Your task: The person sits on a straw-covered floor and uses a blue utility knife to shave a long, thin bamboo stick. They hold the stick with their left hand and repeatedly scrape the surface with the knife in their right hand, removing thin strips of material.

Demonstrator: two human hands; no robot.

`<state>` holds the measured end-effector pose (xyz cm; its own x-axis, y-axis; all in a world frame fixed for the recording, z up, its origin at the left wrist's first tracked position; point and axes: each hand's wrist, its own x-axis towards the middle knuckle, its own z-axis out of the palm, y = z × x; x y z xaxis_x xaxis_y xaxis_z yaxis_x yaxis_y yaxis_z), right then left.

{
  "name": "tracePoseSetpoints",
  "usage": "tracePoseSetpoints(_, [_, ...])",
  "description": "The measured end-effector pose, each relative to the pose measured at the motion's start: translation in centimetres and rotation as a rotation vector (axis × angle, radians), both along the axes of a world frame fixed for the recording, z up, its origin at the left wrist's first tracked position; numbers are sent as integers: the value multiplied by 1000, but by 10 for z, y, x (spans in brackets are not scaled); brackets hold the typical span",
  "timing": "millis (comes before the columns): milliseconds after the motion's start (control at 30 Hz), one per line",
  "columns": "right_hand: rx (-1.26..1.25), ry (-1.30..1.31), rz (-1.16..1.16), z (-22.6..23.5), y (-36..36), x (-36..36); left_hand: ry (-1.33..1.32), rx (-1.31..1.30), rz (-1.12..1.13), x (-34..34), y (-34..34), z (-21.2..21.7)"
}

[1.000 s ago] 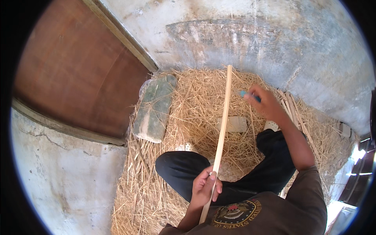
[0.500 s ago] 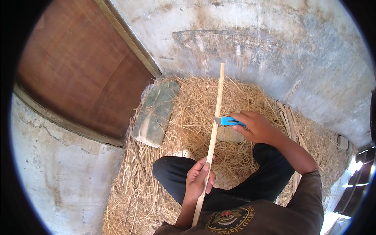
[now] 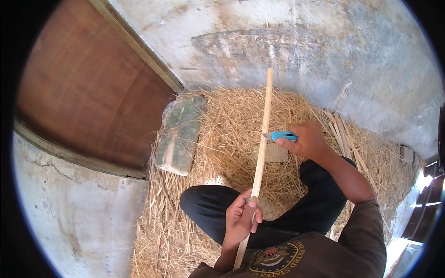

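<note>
I sit cross-legged on straw. My left hand grips a long pale wooden stick near its lower end, and the stick points away from me toward the wall. My right hand holds a small blue utility knife, its blade touching the right side of the stick about halfway up.
A greenish flat stone or wrapped slab lies on the straw at left. A small pale block sits beyond my knee. Several thin split sticks lie at right. A brown wooden door and rough concrete walls enclose the spot.
My right hand came down from the stick's far end to its middle, bringing the blue knife against the stick. The left hand kept its grip on the stick.
</note>
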<state>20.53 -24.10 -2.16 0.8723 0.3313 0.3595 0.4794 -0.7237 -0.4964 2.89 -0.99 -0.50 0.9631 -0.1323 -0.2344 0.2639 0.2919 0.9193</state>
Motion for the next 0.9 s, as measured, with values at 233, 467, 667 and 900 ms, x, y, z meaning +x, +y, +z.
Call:
tracePoseSetpoints(233, [8,-106,205,-13,12,-15,20,45,31,-2,-1,4])
tracePoseSetpoints(467, [-26,-65,135,-6,12,-13,18,17,-4,-5,3,5])
tracePoseSetpoints(667, [-49,-76,1,-12,1,7,30,-26,-39,-5,2,1])
tracePoseSetpoints(900, [4,-79,100,-11,2,-6,48,-16,-33,-5,1,-5])
